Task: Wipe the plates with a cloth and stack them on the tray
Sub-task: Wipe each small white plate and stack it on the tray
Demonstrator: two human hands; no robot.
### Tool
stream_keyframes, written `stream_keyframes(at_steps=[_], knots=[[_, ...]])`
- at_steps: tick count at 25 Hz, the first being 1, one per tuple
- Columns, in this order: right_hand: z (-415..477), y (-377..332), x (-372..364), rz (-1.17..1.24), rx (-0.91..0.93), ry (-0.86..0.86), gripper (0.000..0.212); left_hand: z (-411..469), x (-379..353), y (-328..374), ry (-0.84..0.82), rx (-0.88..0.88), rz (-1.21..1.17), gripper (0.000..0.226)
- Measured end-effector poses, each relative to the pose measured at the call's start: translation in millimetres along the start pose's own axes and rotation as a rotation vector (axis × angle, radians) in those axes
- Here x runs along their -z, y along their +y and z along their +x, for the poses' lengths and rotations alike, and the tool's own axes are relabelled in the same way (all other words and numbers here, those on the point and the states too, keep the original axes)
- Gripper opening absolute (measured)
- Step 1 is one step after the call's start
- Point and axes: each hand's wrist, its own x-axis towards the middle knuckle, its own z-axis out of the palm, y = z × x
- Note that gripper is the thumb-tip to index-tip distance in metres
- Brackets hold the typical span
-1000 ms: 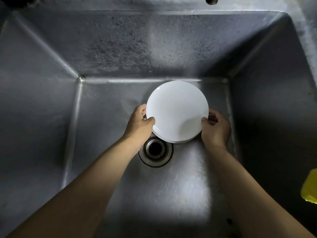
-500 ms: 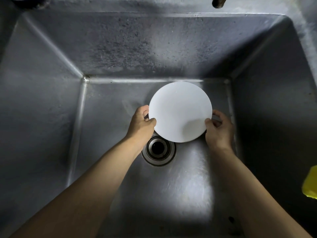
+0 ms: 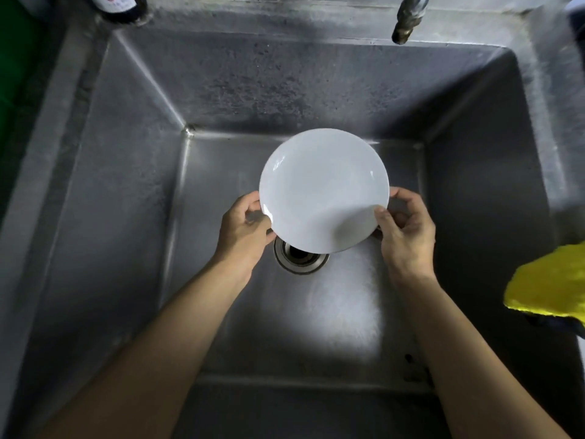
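Observation:
A round white plate (image 3: 323, 188) hangs face up above the floor of a deep steel sink (image 3: 133, 191). My left hand (image 3: 245, 229) pinches its left rim with thumb and fingers. On the opposite side my right hand (image 3: 406, 229) grips the right rim, thumb on top. The plate covers the upper part of the drain (image 3: 299, 256). A yellow cloth (image 3: 547, 283) lies over the sink's right edge, apart from both hands. No tray is in view.
A tap spout (image 3: 406, 19) juts over the sink's back wall at the upper right. A dark bottle (image 3: 122, 7) stands on the back ledge at the upper left. Something green (image 3: 14, 74) borders the far left edge.
Both hands have lifted the plate off another plate lying in the sink and raised it. The lower plate is no longer visible. The view has pulled back, showing the tap and bottle.

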Motion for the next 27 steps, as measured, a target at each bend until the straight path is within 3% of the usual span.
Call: stream_keyframes(at_steps=[8,17,22,27], knots=[[-44.4,-21.2,-2.0,0.143,-0.044,-0.042,0.024,-38.3,20.9,12.1,0.117,-0.102,0.053,0.045],[-80.5,-50.2,11.4,0.035,-0.105,0.008,0.02,-79.0,37.1,34.2,0.071,-0.138,0.101,0.046],[-96.5,-57.2,13.7,0.045,-0.23,0.053,0.025,-101.0,37.2,47.7,0.023,-0.037,-0.049,0.047],[-114.7,-61.6,21.1,0.155,-0.342,0.066,0.024,-122.8,22.4,67.2,0.123,0.083,-0.263,0.021]])
